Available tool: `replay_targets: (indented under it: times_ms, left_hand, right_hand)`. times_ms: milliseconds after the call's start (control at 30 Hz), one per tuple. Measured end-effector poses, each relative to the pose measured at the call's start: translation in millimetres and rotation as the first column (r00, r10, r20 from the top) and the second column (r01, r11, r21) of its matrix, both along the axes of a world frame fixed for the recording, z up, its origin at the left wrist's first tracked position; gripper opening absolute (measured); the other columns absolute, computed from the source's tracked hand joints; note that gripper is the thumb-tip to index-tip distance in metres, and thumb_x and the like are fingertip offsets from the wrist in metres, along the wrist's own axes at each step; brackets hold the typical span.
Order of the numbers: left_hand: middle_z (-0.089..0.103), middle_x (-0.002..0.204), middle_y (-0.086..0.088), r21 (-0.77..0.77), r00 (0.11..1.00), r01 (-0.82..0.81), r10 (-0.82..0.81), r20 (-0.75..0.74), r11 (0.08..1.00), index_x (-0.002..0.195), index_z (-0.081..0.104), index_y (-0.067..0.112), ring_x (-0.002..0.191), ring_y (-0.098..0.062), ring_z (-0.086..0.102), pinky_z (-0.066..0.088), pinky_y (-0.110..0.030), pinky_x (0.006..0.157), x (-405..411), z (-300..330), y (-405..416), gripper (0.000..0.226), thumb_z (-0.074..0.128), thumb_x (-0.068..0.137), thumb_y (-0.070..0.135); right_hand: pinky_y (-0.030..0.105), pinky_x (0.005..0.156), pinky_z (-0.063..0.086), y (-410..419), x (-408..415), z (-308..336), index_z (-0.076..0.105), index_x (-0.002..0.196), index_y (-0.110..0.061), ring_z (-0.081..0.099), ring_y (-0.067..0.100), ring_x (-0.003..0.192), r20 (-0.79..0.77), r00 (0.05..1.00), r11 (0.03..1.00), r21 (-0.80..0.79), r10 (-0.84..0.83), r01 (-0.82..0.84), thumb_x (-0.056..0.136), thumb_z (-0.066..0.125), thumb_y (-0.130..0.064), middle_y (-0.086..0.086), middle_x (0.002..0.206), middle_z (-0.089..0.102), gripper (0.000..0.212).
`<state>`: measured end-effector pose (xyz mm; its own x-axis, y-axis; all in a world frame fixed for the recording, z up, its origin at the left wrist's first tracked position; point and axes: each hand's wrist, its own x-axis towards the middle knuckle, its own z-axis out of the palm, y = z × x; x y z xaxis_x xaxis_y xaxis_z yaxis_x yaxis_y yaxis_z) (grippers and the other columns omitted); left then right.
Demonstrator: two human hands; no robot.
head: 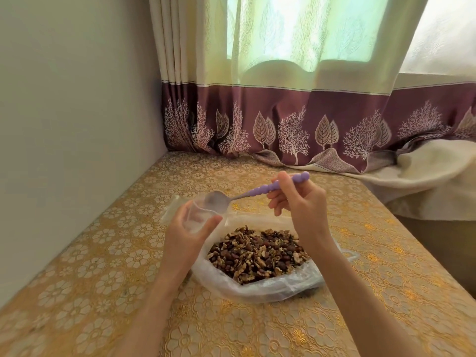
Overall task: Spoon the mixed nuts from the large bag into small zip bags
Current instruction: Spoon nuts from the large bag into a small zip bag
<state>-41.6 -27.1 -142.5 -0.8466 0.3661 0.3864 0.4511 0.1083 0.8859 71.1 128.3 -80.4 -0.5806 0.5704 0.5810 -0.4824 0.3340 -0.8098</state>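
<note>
A large clear plastic bag (pixel 260 288) lies open on the table, full of mixed nuts (pixel 257 253). My left hand (pixel 185 235) holds a small clear zip bag (pixel 198 215) upright with its mouth open, just left of the nuts. My right hand (pixel 298 202) pinches the purple beaded handle of a metal spoon (pixel 257 191). The spoon's bowl sits at the mouth of the small bag and looks empty. Whether nuts are inside the small bag is not visible.
The table has a gold floral cloth (pixel 103 266) and stands against a wall (pixel 64 124) on the left. More clear zip bags (pixel 172 207) lie behind my left hand. A purple-and-cream curtain (pixel 283 124) hangs at the back; a white cloth (pixel 425 171) lies at right.
</note>
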Motion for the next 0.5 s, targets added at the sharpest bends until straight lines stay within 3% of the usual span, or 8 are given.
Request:
replay_targets:
  times_ms: [67,233,400,500]
  left_hand:
    - [0.06,0.123,-0.007,0.004,1.0,-0.007,0.007,0.007,1.0,0.128,0.05,0.014,0.112,-0.022,0.057,0.045,-0.047,0.097,0,0,0,0.078,0.066,0.065,0.056]
    - [0.065,0.112,-0.001,0.03,1.0,-0.031,0.031,-0.001,0.999,0.123,0.054,0.016,0.101,-0.015,0.062,0.049,-0.045,0.092,3,3,0,0.068,0.068,0.068,0.054]
    - [0.065,0.108,0.006,0.047,1.0,-0.01,0.011,-0.014,0.999,0.115,0.057,0.024,0.1,-0.009,0.062,0.05,-0.036,0.089,3,3,0,0.067,0.066,0.062,0.064]
    - [0.065,0.104,0.009,0.046,0.999,-0.001,0.004,-0.051,0.999,0.108,0.056,0.033,0.096,-0.006,0.062,0.05,-0.031,0.085,2,2,0,0.051,0.069,0.068,0.06]
  right_hand:
    - [0.022,0.046,0.046,8,4,-1,0.063,0.071,-0.006,0.055,0.017,0.051,-0.018,1.0,0.995,-0.099,-0.016,0.014,0.097,0.05,-0.017,0.012,0.074,0.073,0.031]
    - [0.019,0.045,0.044,35,15,-15,0.062,0.07,-0.007,0.053,0.013,0.05,-0.014,0.996,0.957,-0.276,-0.094,0.086,0.097,0.05,-0.02,0.019,0.076,0.072,0.032]
    - [0.022,0.044,0.045,60,24,-40,0.063,0.068,-0.006,0.055,0.011,0.048,0.22,0.945,0.959,-0.091,-0.243,0.268,0.097,0.052,-0.018,0.007,0.064,0.071,0.033]
    - [0.02,0.043,0.045,67,25,-48,0.063,0.07,-0.004,0.056,0.01,0.049,0.307,0.918,0.963,-0.012,-0.252,0.269,0.097,0.051,-0.017,0.001,0.063,0.072,0.032]
